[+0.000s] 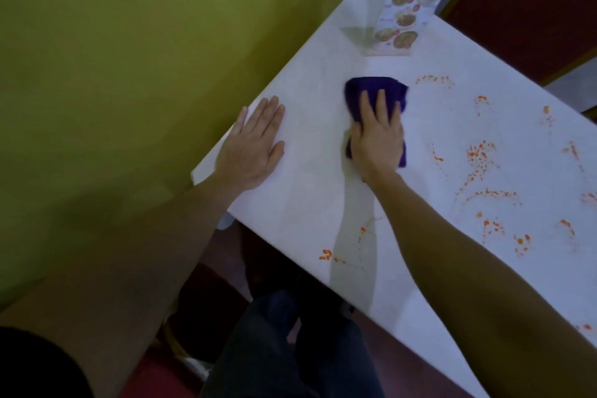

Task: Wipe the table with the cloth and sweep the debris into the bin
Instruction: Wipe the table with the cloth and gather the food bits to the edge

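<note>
A white table [307, 203] runs from the near left to the far right. A dark purple cloth [374, 89] lies on it near the middle, and my right hand [378, 136] presses flat on top of it, fingers spread forward. My left hand [252, 142] rests flat on the table near its left edge, palm down and holding nothing. Orange-red sauce smears [478, 155] and specks cover the right part of the table, with a few more [326, 255] at the near edge. No bin is in view.
A clear stand with a printed menu card [407, 6] stands at the table's far end. A yellow-green wall [113, 58] runs close along the left. Red wall panels [529, 3] are at the far right. My dark-trousered legs [290, 349] are below the table edge.
</note>
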`<state>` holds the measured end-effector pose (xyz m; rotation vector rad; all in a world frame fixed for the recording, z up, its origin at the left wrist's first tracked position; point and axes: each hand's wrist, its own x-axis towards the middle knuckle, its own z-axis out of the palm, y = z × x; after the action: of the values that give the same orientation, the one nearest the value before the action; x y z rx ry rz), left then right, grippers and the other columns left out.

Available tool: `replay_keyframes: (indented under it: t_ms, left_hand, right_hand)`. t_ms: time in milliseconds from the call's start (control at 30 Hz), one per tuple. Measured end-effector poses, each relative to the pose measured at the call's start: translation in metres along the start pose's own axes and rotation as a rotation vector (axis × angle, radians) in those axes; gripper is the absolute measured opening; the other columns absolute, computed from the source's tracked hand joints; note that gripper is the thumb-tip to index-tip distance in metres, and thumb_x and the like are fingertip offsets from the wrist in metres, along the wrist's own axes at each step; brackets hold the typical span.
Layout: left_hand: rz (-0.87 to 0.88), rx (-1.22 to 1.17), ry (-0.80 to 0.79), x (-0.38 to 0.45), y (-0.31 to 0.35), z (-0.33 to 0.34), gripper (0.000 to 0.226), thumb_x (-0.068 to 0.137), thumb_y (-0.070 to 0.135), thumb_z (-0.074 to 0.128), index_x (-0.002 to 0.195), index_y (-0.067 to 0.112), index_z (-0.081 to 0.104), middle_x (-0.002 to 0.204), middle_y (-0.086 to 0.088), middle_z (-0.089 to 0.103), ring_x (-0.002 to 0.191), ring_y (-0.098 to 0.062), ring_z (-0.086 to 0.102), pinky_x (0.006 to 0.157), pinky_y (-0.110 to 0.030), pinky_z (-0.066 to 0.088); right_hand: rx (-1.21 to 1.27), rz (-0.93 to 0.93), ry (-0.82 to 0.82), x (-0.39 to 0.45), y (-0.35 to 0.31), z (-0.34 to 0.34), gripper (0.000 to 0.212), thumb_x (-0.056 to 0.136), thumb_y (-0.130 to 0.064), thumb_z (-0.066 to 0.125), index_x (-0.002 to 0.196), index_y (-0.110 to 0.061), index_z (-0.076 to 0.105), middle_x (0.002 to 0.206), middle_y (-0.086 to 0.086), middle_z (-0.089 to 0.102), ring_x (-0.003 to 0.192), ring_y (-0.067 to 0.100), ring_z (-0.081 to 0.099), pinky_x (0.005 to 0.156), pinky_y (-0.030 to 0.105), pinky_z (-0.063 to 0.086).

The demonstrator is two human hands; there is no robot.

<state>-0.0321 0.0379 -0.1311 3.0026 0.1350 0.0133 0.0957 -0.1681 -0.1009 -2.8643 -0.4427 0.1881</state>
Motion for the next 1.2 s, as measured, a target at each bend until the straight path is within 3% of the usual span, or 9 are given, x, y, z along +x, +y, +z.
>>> replay_keyframes:
  t_ms: [133, 200, 433, 600, 733, 900, 1033, 1200]
  left_hand:
    - [0.021, -0.020, -0.030, 0.008, 0.000, -0.002, 0.064, 0.102, 0.040, 0.018, 0.157, 0.006, 0.016, 0.164, -0.011, 0.015, 0.152, -0.024, 0.014, 0.124, -0.046, 0.012]
    - [0.041, -0.044, -0.040, 0.022, 0.005, -0.004, 0.065, 0.102, 0.041, 0.016, 0.156, 0.005, 0.016, 0.164, -0.012, 0.014, 0.152, -0.025, 0.013, 0.124, -0.045, 0.011]
    - [0.132, -0.070, -0.067, 0.096, 0.065, -0.007, 0.068, 0.099, 0.042, 0.011, 0.157, 0.006, 0.010, 0.166, -0.010, 0.008, 0.153, -0.023, 0.006, 0.125, -0.041, 0.005]
    - [0.152, -0.032, -0.068, 0.117, 0.086, 0.003, 0.071, 0.097, 0.045, 0.010, 0.157, 0.006, 0.013, 0.165, -0.009, 0.011, 0.153, -0.022, 0.010, 0.124, -0.043, 0.008]
    - [0.157, -0.014, -0.042, 0.117, 0.084, 0.010, 0.070, 0.098, 0.045, 0.015, 0.157, 0.007, 0.016, 0.165, -0.010, 0.015, 0.152, -0.023, 0.014, 0.124, -0.045, 0.011]
    - [0.165, -0.003, -0.029, 0.120, 0.083, 0.012, 0.070, 0.098, 0.046, 0.017, 0.157, 0.007, 0.016, 0.164, -0.010, 0.016, 0.152, -0.023, 0.014, 0.124, -0.045, 0.013]
    - [0.167, 0.009, -0.028, 0.118, 0.084, 0.010, 0.070, 0.099, 0.046, 0.017, 0.157, 0.007, 0.016, 0.164, -0.010, 0.016, 0.152, -0.023, 0.014, 0.124, -0.044, 0.012]
    - [0.167, 0.014, -0.010, 0.119, 0.085, 0.010, 0.069, 0.099, 0.045, 0.022, 0.156, 0.006, 0.020, 0.164, -0.010, 0.019, 0.152, -0.024, 0.018, 0.123, -0.045, 0.014]
  right_hand:
    - [-0.012, -0.230, -0.021, -0.035, -0.012, 0.010, 0.053, 0.099, -0.029, 0.041, 0.152, -0.027, 0.031, 0.161, 0.004, 0.024, 0.148, 0.034, 0.016, 0.114, 0.049, 0.028]
    - [0.004, -0.234, -0.006, -0.060, 0.002, 0.011, 0.051, 0.100, -0.028, 0.042, 0.151, -0.025, 0.034, 0.160, 0.003, 0.025, 0.148, 0.032, 0.017, 0.114, 0.047, 0.028]
    - [-0.008, 0.024, 0.067, -0.091, 0.089, -0.009, 0.054, 0.098, -0.034, 0.034, 0.152, -0.026, 0.031, 0.161, -0.001, 0.023, 0.150, 0.028, 0.014, 0.116, 0.047, 0.025]
    - [-0.031, 0.245, 0.100, -0.058, 0.146, -0.027, 0.055, 0.099, -0.029, 0.034, 0.153, -0.025, 0.026, 0.162, 0.003, 0.018, 0.149, 0.032, 0.010, 0.120, 0.050, 0.017]
    - [0.005, 0.363, 0.129, -0.007, 0.147, -0.034, 0.056, 0.101, -0.029, 0.034, 0.154, -0.030, 0.020, 0.163, 0.003, 0.014, 0.150, 0.033, 0.007, 0.120, 0.049, 0.016]
    - [0.013, 0.166, 0.117, 0.023, 0.100, -0.024, 0.054, 0.099, -0.033, 0.034, 0.152, -0.032, 0.027, 0.162, 0.000, 0.021, 0.150, 0.032, 0.011, 0.118, 0.047, 0.022]
    - [0.020, -0.068, 0.110, -0.026, 0.079, -0.007, 0.051, 0.098, -0.032, 0.036, 0.149, -0.027, 0.038, 0.158, 0.001, 0.030, 0.148, 0.032, 0.019, 0.115, 0.046, 0.026]
    - [0.003, -0.027, 0.126, -0.077, 0.132, -0.019, 0.054, 0.094, -0.032, 0.037, 0.147, -0.024, 0.042, 0.157, 0.001, 0.032, 0.148, 0.030, 0.021, 0.114, 0.045, 0.029]
